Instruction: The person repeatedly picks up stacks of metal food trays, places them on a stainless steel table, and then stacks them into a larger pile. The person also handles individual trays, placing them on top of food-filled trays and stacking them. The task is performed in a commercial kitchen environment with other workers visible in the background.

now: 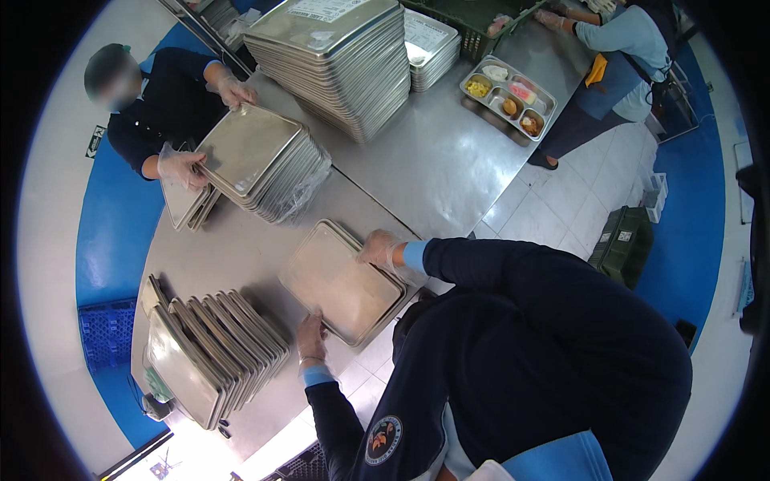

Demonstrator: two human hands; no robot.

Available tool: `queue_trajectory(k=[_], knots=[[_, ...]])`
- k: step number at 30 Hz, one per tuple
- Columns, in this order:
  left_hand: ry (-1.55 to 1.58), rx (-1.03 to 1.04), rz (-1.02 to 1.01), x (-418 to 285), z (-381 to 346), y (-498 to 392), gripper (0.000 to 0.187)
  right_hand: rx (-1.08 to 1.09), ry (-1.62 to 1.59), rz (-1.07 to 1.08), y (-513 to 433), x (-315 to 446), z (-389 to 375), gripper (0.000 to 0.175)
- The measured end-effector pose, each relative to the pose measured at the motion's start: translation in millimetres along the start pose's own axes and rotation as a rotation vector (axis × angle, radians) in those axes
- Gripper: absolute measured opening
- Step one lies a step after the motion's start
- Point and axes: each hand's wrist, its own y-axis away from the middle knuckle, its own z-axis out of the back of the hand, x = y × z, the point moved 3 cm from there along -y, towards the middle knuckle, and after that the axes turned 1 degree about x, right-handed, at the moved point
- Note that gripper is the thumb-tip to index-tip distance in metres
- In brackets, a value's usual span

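A small stack of flat rectangular metal tray lids (pixel 343 276) lies before me at the table's edge, and I hold it from two sides. My left hand (pixel 313 338), in a clear plastic glove, grips its lower left edge. On the opposite edge, my gloved right hand (pixel 383 249) has its fingers curled over the rim. Left of my left hand, a row of similar metal lids (pixel 210 349) leans in overlapping bunches on the steel table (pixel 234 261).
Across the table a co-worker's gloved hands (pixel 180 165) hold another lid stack (pixel 252 150), partly wrapped in plastic. Behind it rises a tall lid stack (pixel 361 78). A compartment tray with food (pixel 511 99) sits near a second person (pixel 625 66). A green crate (pixel 622 243) stands on the floor.
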Motion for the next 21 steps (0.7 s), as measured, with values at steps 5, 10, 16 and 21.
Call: queue_trajectory(k=[5, 10, 16, 21], knots=[[0.258, 0.074, -0.023, 4.7, -4.9, 8.2, 0.068, -0.002, 0.018, 0.078, -1.2, -10.2, -0.8, 0.061], [0.155, -0.032, 0.041, 8.3, 8.8, 10.2, 0.073, 0.189, -0.409, -0.093, 7.9, -17.5, -12.9, 0.059], [0.164, -0.065, 0.025, 15.5, 8.0, -1.2, 0.06, 0.05, -0.061, 0.016, 22.4, 1.7, -1.2, 0.061], [0.054, -0.157, -0.086, -13.8, -14.1, 20.8, 0.057, 0.007, -0.106, -0.038, 26.0, -5.2, 10.2, 0.075]])
